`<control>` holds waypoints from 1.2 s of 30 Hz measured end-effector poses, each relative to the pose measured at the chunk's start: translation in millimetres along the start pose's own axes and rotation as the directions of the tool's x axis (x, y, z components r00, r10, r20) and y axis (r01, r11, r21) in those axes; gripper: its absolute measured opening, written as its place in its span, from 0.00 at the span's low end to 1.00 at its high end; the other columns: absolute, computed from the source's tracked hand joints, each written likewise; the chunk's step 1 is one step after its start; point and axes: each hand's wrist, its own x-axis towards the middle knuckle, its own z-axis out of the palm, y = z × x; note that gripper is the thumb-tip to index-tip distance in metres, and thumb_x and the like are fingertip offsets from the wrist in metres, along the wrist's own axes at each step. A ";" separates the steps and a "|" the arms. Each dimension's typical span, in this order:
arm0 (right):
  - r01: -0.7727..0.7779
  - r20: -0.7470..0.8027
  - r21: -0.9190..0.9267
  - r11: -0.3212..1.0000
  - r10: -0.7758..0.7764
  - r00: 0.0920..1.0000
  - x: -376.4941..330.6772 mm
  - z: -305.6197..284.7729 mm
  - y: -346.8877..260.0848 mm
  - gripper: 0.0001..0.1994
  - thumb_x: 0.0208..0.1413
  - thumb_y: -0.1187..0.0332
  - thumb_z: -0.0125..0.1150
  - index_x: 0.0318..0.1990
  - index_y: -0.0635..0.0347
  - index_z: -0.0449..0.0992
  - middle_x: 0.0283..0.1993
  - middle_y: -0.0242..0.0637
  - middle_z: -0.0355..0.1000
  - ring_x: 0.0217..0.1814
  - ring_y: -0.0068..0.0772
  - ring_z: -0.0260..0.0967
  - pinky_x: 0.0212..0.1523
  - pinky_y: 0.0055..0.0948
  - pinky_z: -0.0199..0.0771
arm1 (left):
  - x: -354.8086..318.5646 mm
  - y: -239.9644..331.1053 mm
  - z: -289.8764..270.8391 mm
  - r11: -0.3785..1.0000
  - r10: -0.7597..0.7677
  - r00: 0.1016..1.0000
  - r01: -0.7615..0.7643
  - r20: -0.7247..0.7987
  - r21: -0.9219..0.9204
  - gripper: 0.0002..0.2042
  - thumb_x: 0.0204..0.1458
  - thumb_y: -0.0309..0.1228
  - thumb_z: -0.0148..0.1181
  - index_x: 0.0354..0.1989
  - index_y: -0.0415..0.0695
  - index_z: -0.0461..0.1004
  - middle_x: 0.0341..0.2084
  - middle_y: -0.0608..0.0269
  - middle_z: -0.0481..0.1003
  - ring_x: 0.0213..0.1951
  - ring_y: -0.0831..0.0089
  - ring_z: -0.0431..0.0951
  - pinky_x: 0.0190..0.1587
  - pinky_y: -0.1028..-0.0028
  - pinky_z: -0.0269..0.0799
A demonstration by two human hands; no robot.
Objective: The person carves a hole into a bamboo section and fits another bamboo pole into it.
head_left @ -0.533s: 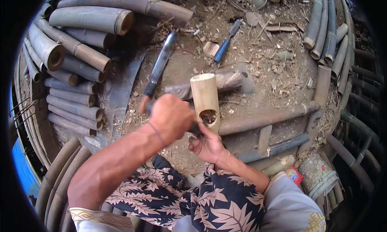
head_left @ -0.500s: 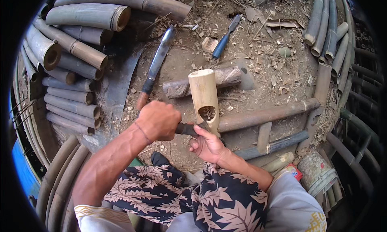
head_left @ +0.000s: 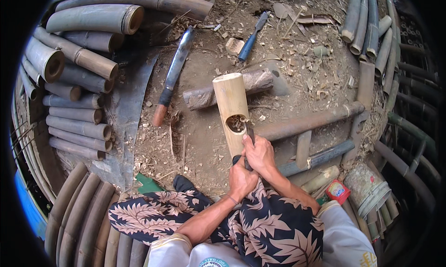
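Note:
A pale, peeled bamboo tube [head_left: 231, 96] leans in front of me, its upper part against a short rough log [head_left: 197, 100]. An oval hole in its side has curled shavings [head_left: 238, 123] inside. Close to my lap, my left hand [head_left: 242, 181] is closed around the handle end of a dark knife [head_left: 250, 130], below the hole. Just above it, my right hand [head_left: 260, 154] grips the same knife, thumb stretched along it. The blade lies against the tube at the right rim of the hole; its edge is hard to make out.
A machete [head_left: 175, 72] lies left of the log, and a blue-handled chisel [head_left: 253, 37] beyond it. Cut bamboo [head_left: 76, 124] is stacked at left. A bamboo frame [head_left: 309, 123], a red packet [head_left: 337, 192] and a dirty bucket [head_left: 371, 192] stand at right.
My left hand has come down and right with the knife, from beside the tube to close by my lap. My right hand, previously loosely open by the knife, has closed on it.

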 end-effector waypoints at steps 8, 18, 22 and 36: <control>0.073 0.258 0.287 0.955 -0.150 0.954 8.8 54.6 -15.6 0.17 0.64 0.60 0.48 0.45 0.70 0.70 0.37 0.56 0.77 0.33 0.47 0.77 0.40 0.43 0.77 | 43.1 -30.6 -98.0 0.939 0.138 0.990 -0.132 0.004 0.317 0.12 0.45 0.37 0.68 0.28 0.40 0.79 0.22 0.50 0.79 0.25 0.60 0.81 0.31 0.65 0.75; -0.544 0.502 0.723 -0.426 -0.218 0.837 18.7 14.5 -35.2 0.12 0.68 0.59 0.48 0.47 0.56 0.73 0.41 0.36 0.76 0.34 0.26 0.73 0.49 0.34 0.78 | 99.7 212.5 -116.8 -0.254 0.017 0.785 -0.595 0.619 0.763 0.06 0.48 0.36 0.62 0.26 0.50 0.82 0.24 0.64 0.81 0.29 0.69 0.83 0.29 0.69 0.74; -0.598 0.588 0.689 -0.409 -0.166 0.791 12.0 7.5 -35.2 0.15 0.66 0.54 0.50 0.46 0.54 0.74 0.38 0.32 0.75 0.34 0.28 0.72 0.47 0.37 0.77 | 102.3 204.9 -112.3 -0.349 0.042 0.786 -0.567 0.617 0.746 0.07 0.49 0.37 0.62 0.25 0.51 0.83 0.24 0.67 0.81 0.29 0.71 0.82 0.28 0.71 0.72; 0.574 0.163 0.302 0.761 -0.634 0.756 -11.7 -72.6 33.8 0.21 0.57 0.65 0.59 0.57 0.65 0.69 0.48 0.56 0.71 0.45 0.57 0.74 0.46 0.42 0.73 | 45.1 109.2 -86.5 0.983 -0.164 0.787 0.183 0.595 0.028 0.43 0.49 0.65 0.58 0.49 0.26 0.68 0.34 0.46 0.77 0.30 0.65 0.82 0.34 0.70 0.77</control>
